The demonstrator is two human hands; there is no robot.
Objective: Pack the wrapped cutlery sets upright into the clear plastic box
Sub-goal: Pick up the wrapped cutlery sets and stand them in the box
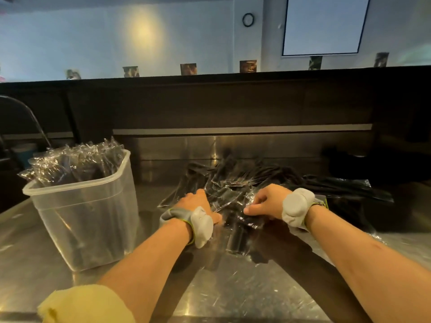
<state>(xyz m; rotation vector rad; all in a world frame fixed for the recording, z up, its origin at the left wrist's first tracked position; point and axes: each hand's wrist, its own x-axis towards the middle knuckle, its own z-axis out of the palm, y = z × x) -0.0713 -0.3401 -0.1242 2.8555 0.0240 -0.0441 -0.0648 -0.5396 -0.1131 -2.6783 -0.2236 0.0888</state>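
We judge the step in hand to be gathering the next bundle from the loose pile, with no loading yet. The tall clear plastic box (93,217) stands on the scratched stainless-steel surface (233,287), and all places here are given from that box.

To the right of the box, near but not touching it, lies a heaped pile (235,180) of wrapped cutlery sets. They are long black utensils in crinkly clear film sleeves, lying flat and crossed at all angles.

- **Left hand:** the left hand (198,203), nearer the box, lies over the pile's near edge with its fingers reaching forward. The tips are buried in film, so we cannot tell whether they pinch anything.
- **Right hand:** the right hand (265,201), farther from the box, has its fingers curled down and the thumb stretched flat. It pinches a few sets between them.
- **Wrists:** grey-and-white padded wristbands (296,207) sit on both wrists.

Inside the box, packed sets (77,162) stand upright, their film tops poking above the rim and leaning slightly. We judge the box part-filled, with room left at its near wall.

The next move calls for squaring the bundle so the ends align, turning it vertical, carrying it left over the rim and lowering it into the gap. The film looks slippery, so the grip should be firm.
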